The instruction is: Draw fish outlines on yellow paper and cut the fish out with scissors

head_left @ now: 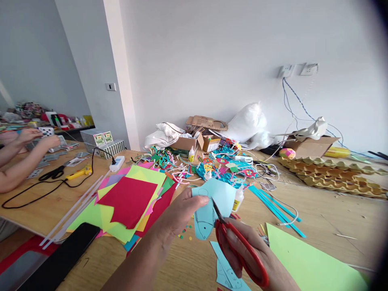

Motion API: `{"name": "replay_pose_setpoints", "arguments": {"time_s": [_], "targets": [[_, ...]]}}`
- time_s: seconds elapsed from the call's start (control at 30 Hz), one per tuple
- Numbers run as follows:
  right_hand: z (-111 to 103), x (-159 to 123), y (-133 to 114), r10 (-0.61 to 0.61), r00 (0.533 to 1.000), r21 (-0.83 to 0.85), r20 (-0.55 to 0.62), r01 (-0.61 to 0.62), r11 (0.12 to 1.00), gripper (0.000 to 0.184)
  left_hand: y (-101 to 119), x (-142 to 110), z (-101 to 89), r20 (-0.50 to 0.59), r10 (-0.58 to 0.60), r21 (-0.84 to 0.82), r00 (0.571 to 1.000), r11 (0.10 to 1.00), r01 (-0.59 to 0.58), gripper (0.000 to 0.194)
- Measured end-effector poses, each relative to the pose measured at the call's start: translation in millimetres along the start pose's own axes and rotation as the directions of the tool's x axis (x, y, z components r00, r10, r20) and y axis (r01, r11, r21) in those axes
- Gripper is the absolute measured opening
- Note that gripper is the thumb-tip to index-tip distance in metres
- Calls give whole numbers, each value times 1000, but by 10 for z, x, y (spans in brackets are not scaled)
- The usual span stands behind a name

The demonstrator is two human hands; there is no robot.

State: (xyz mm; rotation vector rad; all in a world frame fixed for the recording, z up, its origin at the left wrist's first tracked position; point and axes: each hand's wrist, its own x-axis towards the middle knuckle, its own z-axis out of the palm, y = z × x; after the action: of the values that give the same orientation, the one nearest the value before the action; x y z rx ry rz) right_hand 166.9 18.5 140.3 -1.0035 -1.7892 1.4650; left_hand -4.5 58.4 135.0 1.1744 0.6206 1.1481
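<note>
My left hand (184,208) pinches a sheet of light blue paper (222,192), thumb on top. A fish shape with a dot eye is drawn on the part that hangs down. In my right hand (251,240) is a pair of red-handled scissors (222,230), its dark blade tips against the paper beside the drawn outline. Below, on the table, lie light blue paper offcuts (230,275) with pencil drawing on them, partly covered by my right hand and the scissors. A white glue bottle (238,199) stands just behind the sheet.
Stacked coloured paper (133,200) and a black phone-like slab (65,254) lie left. Green paper (303,258) is at right, egg trays (327,176) behind it. Craft pieces (224,163) pile up at the back. Another person's hands (39,139), black scissors (53,173) and a yellow glue gun (79,172) are far left.
</note>
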Motion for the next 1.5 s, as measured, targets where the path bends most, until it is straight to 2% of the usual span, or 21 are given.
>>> {"name": "replay_pose_setpoints", "arguments": {"time_s": [0.27,0.6,0.8,1.0,1.2,1.5], "targets": [[14,-5,6,-9,1000,103,-2,9,995,46,21,-1,29,11,31,7,999,999,-31,19],[7,14,-1,10,1000,46,-12,-10,999,46,9,-6,18,22,27,42,999,999,-28,23],[10,21,-3,2,1000,-44,-27,-3,999,48,11,-10,9,31,42,65,999,997,-44,26],[-10,37,39,46,997,-97,-57,-51,994,52,19,-15,-8,11,15,45,1000,999,-16,24],[-32,35,38,61,998,-96,-4,-61,993,53,20,-12,-25,-12,40,59,999,997,-40,18],[-70,17,21,37,999,-187,16,-33,982,47,102,-42,-73,51,-16,96,999,995,11,21]]}}
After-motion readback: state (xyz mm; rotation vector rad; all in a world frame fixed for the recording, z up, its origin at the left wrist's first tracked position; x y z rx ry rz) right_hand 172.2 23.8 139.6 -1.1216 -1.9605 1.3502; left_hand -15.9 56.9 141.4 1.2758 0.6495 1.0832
